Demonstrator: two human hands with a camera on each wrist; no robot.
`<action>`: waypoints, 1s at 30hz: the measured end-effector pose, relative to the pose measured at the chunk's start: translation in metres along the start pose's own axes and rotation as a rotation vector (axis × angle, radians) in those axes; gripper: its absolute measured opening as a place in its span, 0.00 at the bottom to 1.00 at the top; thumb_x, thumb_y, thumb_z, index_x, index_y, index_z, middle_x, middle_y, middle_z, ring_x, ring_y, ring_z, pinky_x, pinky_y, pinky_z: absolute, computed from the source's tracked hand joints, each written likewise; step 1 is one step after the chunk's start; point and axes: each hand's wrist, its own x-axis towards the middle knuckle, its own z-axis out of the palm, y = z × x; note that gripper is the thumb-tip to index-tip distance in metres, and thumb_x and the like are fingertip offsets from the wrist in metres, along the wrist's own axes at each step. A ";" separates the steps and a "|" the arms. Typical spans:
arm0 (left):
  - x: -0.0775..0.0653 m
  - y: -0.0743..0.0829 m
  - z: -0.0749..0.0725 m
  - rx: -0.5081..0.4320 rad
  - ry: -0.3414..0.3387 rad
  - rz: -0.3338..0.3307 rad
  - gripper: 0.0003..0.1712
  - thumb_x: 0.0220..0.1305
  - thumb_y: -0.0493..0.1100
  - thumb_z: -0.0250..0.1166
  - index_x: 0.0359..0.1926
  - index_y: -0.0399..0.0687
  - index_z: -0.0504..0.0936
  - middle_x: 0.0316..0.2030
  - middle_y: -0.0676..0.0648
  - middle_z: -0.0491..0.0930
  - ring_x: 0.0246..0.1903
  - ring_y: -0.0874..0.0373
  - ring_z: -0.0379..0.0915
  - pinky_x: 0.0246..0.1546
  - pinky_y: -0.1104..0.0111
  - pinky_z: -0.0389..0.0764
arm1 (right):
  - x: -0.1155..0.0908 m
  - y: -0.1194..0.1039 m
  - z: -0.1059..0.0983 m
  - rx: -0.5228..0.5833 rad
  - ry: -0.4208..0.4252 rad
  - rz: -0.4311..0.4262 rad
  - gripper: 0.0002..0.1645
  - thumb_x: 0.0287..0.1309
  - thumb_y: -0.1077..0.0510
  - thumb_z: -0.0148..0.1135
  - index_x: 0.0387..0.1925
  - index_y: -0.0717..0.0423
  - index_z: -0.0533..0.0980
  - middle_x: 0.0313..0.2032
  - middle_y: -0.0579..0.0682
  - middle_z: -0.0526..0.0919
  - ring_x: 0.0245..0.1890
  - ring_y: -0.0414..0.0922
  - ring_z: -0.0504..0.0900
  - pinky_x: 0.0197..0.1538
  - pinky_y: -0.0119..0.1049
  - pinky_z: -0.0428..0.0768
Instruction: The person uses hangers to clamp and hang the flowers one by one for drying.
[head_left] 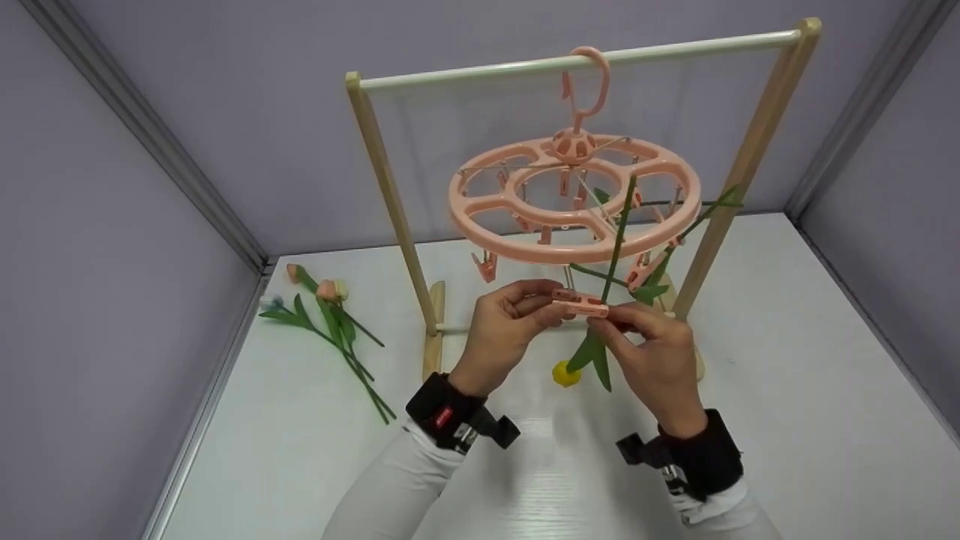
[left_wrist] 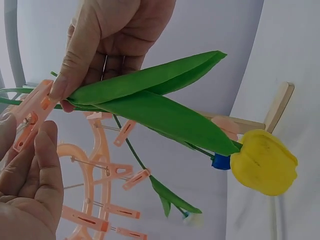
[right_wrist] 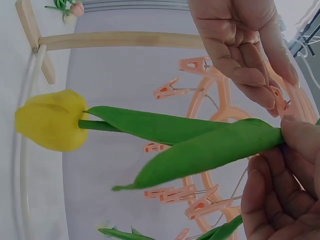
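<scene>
My left hand (head_left: 504, 337) pinches a pink clothespin (head_left: 581, 304) that hangs from the front of a round pink drying hanger (head_left: 480, 238). Between thumb and fingers, my right hand (head_left: 660, 364) holds the stem of an artificial yellow tulip (left_wrist: 264, 162) right beside that clothespin. The tulip hangs head down, its green leaves (right_wrist: 200, 155) below the fingers and its stem end rising past the hanger's rim. In the left wrist view the clothespin (left_wrist: 34, 112) lies against the stem; whether its jaws grip the stem is hard to tell.
The hanger hooks over the white bar (head_left: 487, 69) of a wooden stand (head_left: 386, 172). Other green-stemmed flowers (head_left: 660, 262) hang in clips at its right. Several artificial tulips (head_left: 330, 307) lie on the white table (head_left: 247, 420) at left.
</scene>
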 end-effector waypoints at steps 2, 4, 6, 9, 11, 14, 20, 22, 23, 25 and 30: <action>0.001 -0.001 0.000 -0.006 -0.006 0.001 0.18 0.59 0.32 0.61 0.50 0.27 0.72 0.44 0.35 0.78 0.46 0.43 0.75 0.47 0.54 0.75 | 0.000 0.001 0.000 0.001 0.004 0.009 0.08 0.48 0.60 0.68 0.35 0.52 0.84 0.30 0.38 0.82 0.29 0.37 0.80 0.35 0.25 0.77; 0.002 -0.001 -0.001 -0.015 -0.009 0.002 0.19 0.59 0.32 0.61 0.50 0.26 0.72 0.44 0.34 0.78 0.46 0.43 0.75 0.47 0.54 0.75 | 0.001 0.002 0.001 0.011 0.011 0.021 0.09 0.48 0.60 0.68 0.35 0.51 0.84 0.30 0.39 0.83 0.29 0.37 0.80 0.36 0.25 0.77; 0.003 -0.002 -0.001 -0.015 0.003 -0.001 0.19 0.59 0.32 0.61 0.51 0.26 0.72 0.44 0.35 0.78 0.46 0.43 0.75 0.47 0.54 0.75 | 0.001 0.003 0.001 0.026 0.010 0.027 0.09 0.48 0.60 0.68 0.35 0.52 0.84 0.30 0.40 0.83 0.29 0.38 0.81 0.36 0.25 0.77; 0.004 -0.004 -0.001 -0.015 0.032 -0.014 0.20 0.58 0.32 0.61 0.51 0.27 0.72 0.44 0.37 0.79 0.46 0.45 0.75 0.46 0.56 0.75 | 0.002 0.005 0.001 0.042 0.002 0.037 0.09 0.48 0.61 0.68 0.35 0.53 0.83 0.30 0.42 0.84 0.29 0.38 0.81 0.36 0.27 0.78; 0.005 -0.005 0.000 -0.012 0.048 -0.022 0.20 0.58 0.32 0.62 0.51 0.28 0.73 0.43 0.38 0.79 0.45 0.46 0.76 0.46 0.57 0.76 | 0.002 0.007 0.001 0.042 -0.008 0.041 0.08 0.48 0.61 0.68 0.35 0.54 0.83 0.30 0.43 0.83 0.30 0.39 0.81 0.36 0.27 0.78; 0.008 -0.007 0.000 -0.016 0.050 -0.026 0.20 0.58 0.32 0.61 0.52 0.32 0.73 0.43 0.39 0.79 0.45 0.47 0.75 0.47 0.58 0.75 | 0.002 0.009 0.002 0.035 -0.025 0.064 0.08 0.49 0.60 0.67 0.35 0.54 0.83 0.31 0.42 0.83 0.30 0.38 0.81 0.36 0.27 0.78; 0.016 -0.013 -0.004 0.019 0.031 -0.007 0.21 0.59 0.32 0.61 0.55 0.32 0.71 0.45 0.38 0.77 0.46 0.47 0.74 0.48 0.57 0.75 | 0.000 0.014 0.003 0.020 -0.085 0.134 0.10 0.52 0.55 0.66 0.37 0.51 0.82 0.33 0.41 0.83 0.32 0.38 0.79 0.36 0.25 0.77; 0.019 -0.014 -0.007 0.056 0.029 0.003 0.22 0.59 0.32 0.61 0.55 0.31 0.71 0.45 0.37 0.76 0.46 0.47 0.74 0.48 0.57 0.75 | -0.002 0.016 0.003 0.010 -0.094 0.147 0.10 0.52 0.55 0.66 0.38 0.52 0.82 0.34 0.42 0.83 0.32 0.37 0.79 0.36 0.25 0.77; 0.020 -0.015 -0.008 0.072 0.029 0.007 0.21 0.59 0.32 0.61 0.54 0.31 0.71 0.45 0.36 0.76 0.46 0.47 0.74 0.48 0.57 0.75 | -0.003 0.018 0.003 0.008 -0.096 0.152 0.10 0.52 0.55 0.66 0.38 0.52 0.82 0.34 0.42 0.83 0.32 0.37 0.79 0.36 0.25 0.77; 0.022 -0.015 -0.010 0.104 0.034 0.006 0.20 0.59 0.33 0.61 0.53 0.33 0.72 0.45 0.36 0.76 0.46 0.47 0.74 0.48 0.58 0.75 | -0.005 0.020 0.002 0.000 -0.098 0.159 0.11 0.52 0.55 0.66 0.38 0.53 0.82 0.34 0.43 0.83 0.32 0.37 0.80 0.36 0.24 0.77; 0.026 -0.016 -0.013 0.161 0.045 -0.003 0.17 0.58 0.34 0.63 0.50 0.40 0.76 0.44 0.38 0.77 0.45 0.49 0.75 0.47 0.60 0.76 | -0.011 0.027 0.002 -0.008 -0.102 0.160 0.10 0.52 0.55 0.65 0.37 0.52 0.83 0.33 0.42 0.83 0.30 0.37 0.80 0.34 0.24 0.77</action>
